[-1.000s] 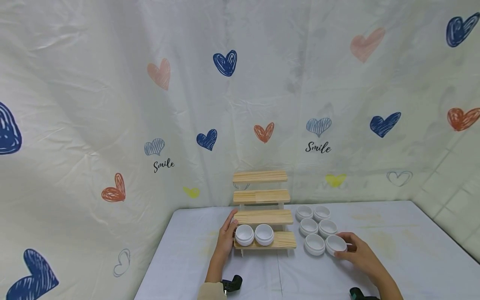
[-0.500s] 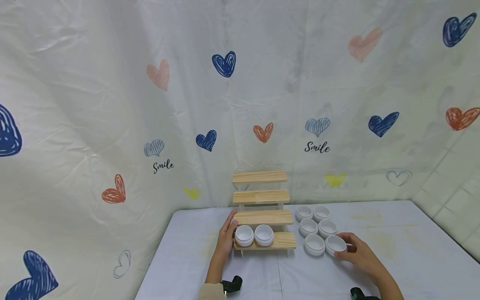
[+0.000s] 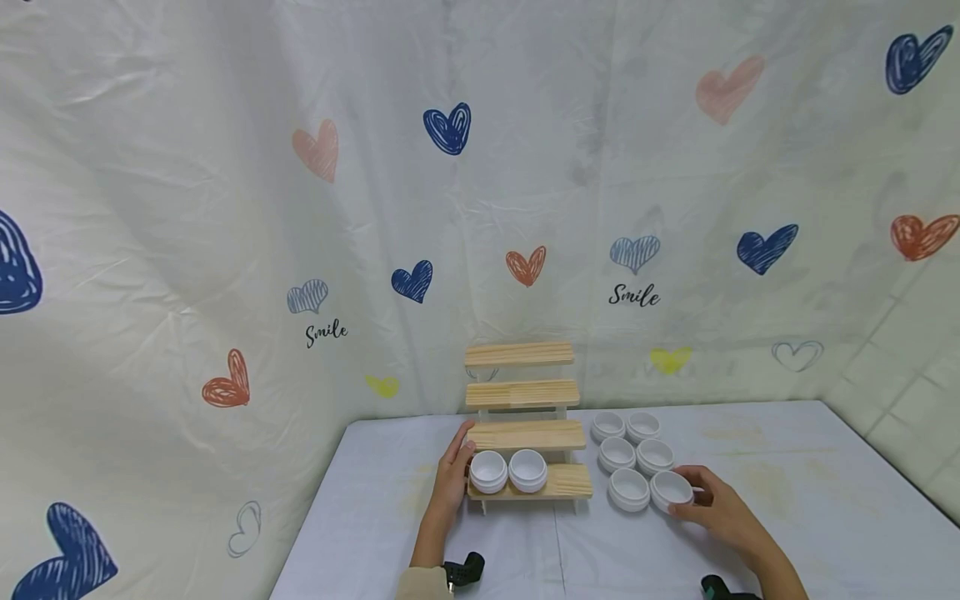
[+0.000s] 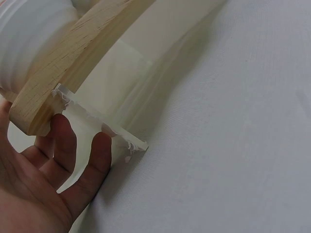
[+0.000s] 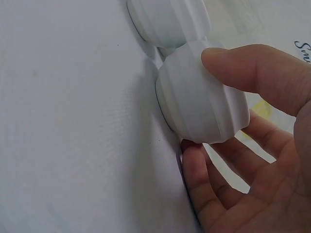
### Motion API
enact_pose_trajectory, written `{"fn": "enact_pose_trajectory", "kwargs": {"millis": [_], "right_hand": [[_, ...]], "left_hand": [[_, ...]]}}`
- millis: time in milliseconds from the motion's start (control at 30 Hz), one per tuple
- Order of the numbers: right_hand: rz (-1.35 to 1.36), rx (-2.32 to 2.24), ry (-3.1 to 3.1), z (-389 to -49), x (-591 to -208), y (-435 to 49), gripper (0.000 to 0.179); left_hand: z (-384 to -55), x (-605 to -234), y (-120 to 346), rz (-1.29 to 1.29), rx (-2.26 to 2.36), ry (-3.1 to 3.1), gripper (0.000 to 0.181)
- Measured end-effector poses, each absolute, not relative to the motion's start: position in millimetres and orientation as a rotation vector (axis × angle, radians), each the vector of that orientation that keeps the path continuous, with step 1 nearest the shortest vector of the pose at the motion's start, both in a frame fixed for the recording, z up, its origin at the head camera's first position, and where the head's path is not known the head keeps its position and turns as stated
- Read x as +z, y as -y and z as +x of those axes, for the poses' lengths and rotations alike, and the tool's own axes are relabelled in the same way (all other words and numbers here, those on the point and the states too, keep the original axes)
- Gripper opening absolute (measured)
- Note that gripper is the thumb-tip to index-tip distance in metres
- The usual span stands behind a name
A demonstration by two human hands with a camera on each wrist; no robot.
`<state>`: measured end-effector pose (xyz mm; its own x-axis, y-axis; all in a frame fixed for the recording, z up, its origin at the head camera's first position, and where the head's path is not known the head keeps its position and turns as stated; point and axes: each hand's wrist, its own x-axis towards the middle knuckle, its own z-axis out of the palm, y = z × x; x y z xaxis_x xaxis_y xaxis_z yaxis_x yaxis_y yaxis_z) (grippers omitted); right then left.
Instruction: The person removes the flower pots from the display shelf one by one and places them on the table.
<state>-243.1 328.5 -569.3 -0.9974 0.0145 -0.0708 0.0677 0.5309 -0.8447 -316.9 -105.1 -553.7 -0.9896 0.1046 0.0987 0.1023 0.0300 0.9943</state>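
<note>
A four-step wooden display stand [image 3: 527, 434] with clear supports stands on the white-covered table. My left hand [image 3: 448, 479] holds it by its left side. In the left wrist view, curled fingers lie at the end of a board [image 4: 68, 63] and along the clear support [image 4: 104, 119]. Two white bowls [image 3: 528, 473] sit side by side on the lowest step. To the right, my right hand [image 3: 717, 505] grips the nearest right bowl [image 3: 670, 493] of a group. Seen from the right wrist, the thumb presses this ribbed bowl [image 5: 197, 99] from one side, with fingers around the other.
Several more white bowls [image 3: 628, 490] stand in two columns right of the stand, close to the gripped one. Behind the table [image 3: 765, 500] hangs a white curtain [image 3: 525, 192] printed with hearts. A black wrist device [image 3: 465, 568] is strapped on the left wrist.
</note>
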Motion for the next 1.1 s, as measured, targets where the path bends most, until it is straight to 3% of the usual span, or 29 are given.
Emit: {"fn": "enact_pose_trajectory", "kwargs": {"millis": [367,1100], "right_hand": [[0.061,-1.487,-2.702,-243,-569,-329,0.073],[0.096,-1.504,-2.676,-242,-564,-328,0.075]], "left_hand": [[-335,-582,102,0.197,2.168,-2.331,0.051],[-335,-582,103,0.216,2.186,-2.314,0.051]]}}
